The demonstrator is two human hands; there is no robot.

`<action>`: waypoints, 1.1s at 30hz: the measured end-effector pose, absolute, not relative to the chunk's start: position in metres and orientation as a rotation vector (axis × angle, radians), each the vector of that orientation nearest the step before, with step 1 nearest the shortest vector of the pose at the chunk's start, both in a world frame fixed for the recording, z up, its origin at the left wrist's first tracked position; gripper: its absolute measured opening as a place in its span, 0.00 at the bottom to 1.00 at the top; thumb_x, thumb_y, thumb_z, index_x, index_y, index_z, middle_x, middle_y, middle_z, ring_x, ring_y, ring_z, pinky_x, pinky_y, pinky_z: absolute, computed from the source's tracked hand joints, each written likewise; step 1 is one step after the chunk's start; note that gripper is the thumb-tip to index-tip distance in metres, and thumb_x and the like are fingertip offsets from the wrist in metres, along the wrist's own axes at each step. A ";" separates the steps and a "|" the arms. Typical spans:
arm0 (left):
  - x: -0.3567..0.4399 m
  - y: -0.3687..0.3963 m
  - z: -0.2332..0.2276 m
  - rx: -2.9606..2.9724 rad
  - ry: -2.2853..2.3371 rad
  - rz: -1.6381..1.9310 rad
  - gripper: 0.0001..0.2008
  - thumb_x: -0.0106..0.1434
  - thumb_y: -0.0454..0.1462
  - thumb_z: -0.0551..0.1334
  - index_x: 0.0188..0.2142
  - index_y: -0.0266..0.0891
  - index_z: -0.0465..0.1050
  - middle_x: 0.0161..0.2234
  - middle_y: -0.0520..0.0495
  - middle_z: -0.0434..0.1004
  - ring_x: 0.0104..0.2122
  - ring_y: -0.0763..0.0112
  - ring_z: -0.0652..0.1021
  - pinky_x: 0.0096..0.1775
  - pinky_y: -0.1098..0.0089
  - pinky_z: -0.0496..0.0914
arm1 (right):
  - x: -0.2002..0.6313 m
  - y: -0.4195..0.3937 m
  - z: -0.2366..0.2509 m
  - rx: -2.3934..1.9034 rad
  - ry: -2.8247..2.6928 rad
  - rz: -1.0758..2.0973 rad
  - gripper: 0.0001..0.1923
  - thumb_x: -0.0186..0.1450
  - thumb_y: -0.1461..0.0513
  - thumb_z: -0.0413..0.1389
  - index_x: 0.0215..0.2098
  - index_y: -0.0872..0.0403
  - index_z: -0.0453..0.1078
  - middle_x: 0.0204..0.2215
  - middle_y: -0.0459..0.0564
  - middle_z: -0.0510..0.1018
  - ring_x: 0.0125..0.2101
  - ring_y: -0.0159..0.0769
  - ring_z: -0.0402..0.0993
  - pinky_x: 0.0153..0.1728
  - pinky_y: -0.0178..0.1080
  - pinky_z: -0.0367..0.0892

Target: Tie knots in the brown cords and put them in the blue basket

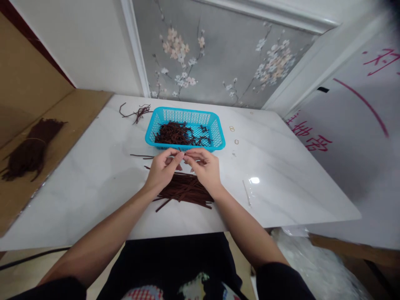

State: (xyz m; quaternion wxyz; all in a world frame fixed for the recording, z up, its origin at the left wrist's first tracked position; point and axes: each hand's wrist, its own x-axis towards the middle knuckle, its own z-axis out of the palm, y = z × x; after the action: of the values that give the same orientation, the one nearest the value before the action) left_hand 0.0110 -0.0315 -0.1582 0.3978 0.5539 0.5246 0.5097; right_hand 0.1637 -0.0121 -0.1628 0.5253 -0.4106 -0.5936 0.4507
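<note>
Two bare hands meet over the middle of a white, marble-veined tabletop (pixel 281 175), between its near and far edges. The left hand (pixel 165 168) and the right hand (pixel 204 166) are each closed in a thumb-and-finger pinch, gripping a thin dark-brown strip (pixel 180 149); the fingers cover most of it, so its full shape cannot be told.

Just beyond them, toward the far edge, stands a bright-blue, rectangular plastic basket (pixel 220 146) with perforated walls. Small, twisted dark-brown pieces (pixel 173 133) heap up in its left part, with a few scattered to the right.

Under the hands and wrists, nearer the near edge, lies a loose pile of long, straight dark-brown strips (pixel 187 191), mostly running side to side. More strips (pixel 140 156) lie left of the left hand, and a tangle of curled dark-brown strands (pixel 142 111) sits by the far-left corner.

Right of the basket lie small yellowish loops (pixel 231 128). A thin white stick (pixel 246 193) lies right of the pile. Along the left edge, brown cardboard (pixel 73 109) carries a banded dark-brown bundle (pixel 34 148).
</note>
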 end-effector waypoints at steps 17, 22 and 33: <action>0.012 -0.028 -0.162 1.264 1.251 1.321 0.15 0.58 0.48 0.69 0.36 0.38 0.77 0.31 0.51 0.78 0.25 0.74 0.79 0.30 0.75 0.74 | 0.168 -0.004 -0.161 -0.917 -1.413 1.208 0.11 0.63 0.53 0.62 0.35 0.52 0.78 0.32 0.47 0.80 0.28 0.30 0.72 0.21 0.30 0.71; 0.012 -0.025 -0.165 1.194 1.206 1.315 0.17 0.56 0.48 0.71 0.39 0.39 0.79 0.32 0.50 0.80 0.24 0.74 0.79 0.30 0.75 0.74 | 0.167 -0.003 -0.164 -0.877 -1.399 1.238 0.11 0.63 0.53 0.61 0.35 0.52 0.77 0.44 0.50 0.78 0.35 0.32 0.75 0.22 0.29 0.72; 0.008 -0.023 -0.167 1.182 1.192 1.186 0.16 0.57 0.47 0.70 0.36 0.38 0.76 0.21 0.52 0.77 0.22 0.74 0.77 0.28 0.76 0.70 | 0.167 -0.002 -0.164 -0.890 -1.357 1.263 0.12 0.63 0.51 0.61 0.35 0.52 0.76 0.42 0.49 0.77 0.34 0.32 0.73 0.21 0.29 0.70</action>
State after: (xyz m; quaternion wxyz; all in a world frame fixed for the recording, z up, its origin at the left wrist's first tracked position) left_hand 0.0078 -0.0231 -0.1671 0.5167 0.4923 0.4966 0.4941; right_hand 0.1672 -0.0025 -0.1644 0.5162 -0.3707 -0.5652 0.5261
